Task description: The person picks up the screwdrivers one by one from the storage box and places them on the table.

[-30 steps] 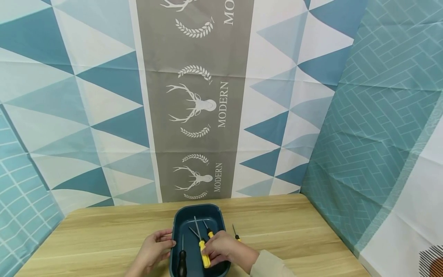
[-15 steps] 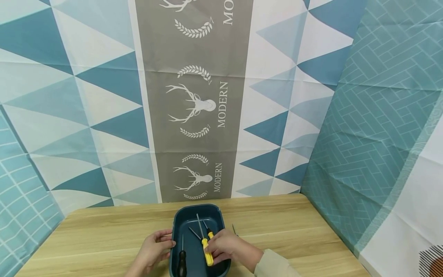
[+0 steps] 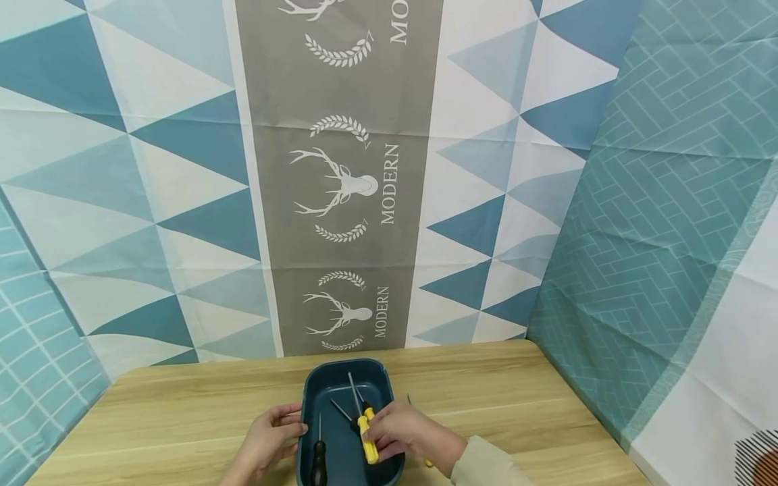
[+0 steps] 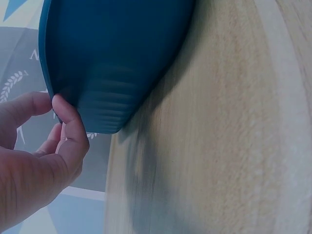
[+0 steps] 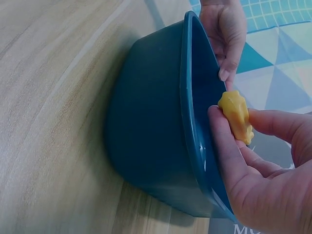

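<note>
"What are your hands doing?"

"My right hand (image 3: 406, 432) is pinching the yellow screwdriver (image 3: 368, 445) by its handle, thumb against fingers, and I'm holding it inside the rim of the blue bin (image 3: 340, 462). My left hand (image 3: 276, 432) is gripping the bin's left wall at the rim, probably for steadiness."

"How far along are you getting?"

"Partway, I'd judge. Three other tools are lying in the bin: a black-handled screwdriver (image 3: 319, 464) along the left, a yellow-and-black screwdriver (image 3: 369, 412) just right of my shaft, and a dark-handled tool (image 3: 355, 424) that is partly hiding behind the yellow handle."

"And what is lying outside?"

"A thin shaft (image 3: 408, 399) is showing on the table (image 3: 182, 405), just beside the bin's right wall; my hand is covering what lies next to it. A yellow bit (image 3: 428, 464) is peeking out by my wrist. Whether they're belonging to one tool, I can't tell."

"So is yours settled?"

"I'm not letting go yet, so I'm counting it unfinished. Whether anything is supporting it from below, I can't tell."
</note>
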The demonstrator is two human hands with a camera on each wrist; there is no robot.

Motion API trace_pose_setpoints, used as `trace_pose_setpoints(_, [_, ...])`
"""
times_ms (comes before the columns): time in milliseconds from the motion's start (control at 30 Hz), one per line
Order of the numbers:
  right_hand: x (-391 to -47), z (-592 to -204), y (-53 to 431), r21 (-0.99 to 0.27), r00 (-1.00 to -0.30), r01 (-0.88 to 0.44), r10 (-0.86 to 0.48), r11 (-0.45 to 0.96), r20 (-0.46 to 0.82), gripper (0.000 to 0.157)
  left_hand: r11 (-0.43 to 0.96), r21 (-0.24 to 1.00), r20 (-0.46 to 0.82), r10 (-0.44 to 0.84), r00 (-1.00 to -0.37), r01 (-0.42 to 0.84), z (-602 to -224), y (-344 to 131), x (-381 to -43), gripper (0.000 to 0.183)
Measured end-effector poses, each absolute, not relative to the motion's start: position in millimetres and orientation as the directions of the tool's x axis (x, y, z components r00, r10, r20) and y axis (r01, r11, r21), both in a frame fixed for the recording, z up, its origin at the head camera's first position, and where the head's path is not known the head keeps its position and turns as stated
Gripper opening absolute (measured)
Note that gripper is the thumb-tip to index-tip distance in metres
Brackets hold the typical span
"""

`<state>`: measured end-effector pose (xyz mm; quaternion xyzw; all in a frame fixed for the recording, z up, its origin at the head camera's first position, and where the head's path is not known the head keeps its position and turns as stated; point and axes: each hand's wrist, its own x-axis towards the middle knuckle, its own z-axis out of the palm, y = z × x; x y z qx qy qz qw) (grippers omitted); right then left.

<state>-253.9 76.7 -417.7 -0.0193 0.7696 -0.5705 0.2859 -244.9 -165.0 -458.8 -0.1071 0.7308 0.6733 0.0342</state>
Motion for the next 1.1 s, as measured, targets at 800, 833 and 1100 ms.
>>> trace_pose_setpoints(800, [-254, -413, 93, -0.910, -0.856, 0.263, -0.358, 0.319, -0.373, 0.025, 0.081, 0.975, -0.195, -0.116, -0.974, -0.205, -459, -164, -245, 0.050])
trace_pose_setpoints(833, [-254, -413, 94, -0.911, -0.855, 0.263, -0.361, 0.316, -0.372, 0.025, 0.081, 0.975, -0.195, -0.117, -0.974, -0.205, -459, -164, -245, 0.050])
trace_pose_setpoints(1100, [-255, -412, 98, -0.908, -0.856, 0.265, -0.354, 0.323, -0.376, 0.027, 0.085, 0.974, -0.198, -0.121, -0.973, -0.209, -457, -163, -245, 0.050])
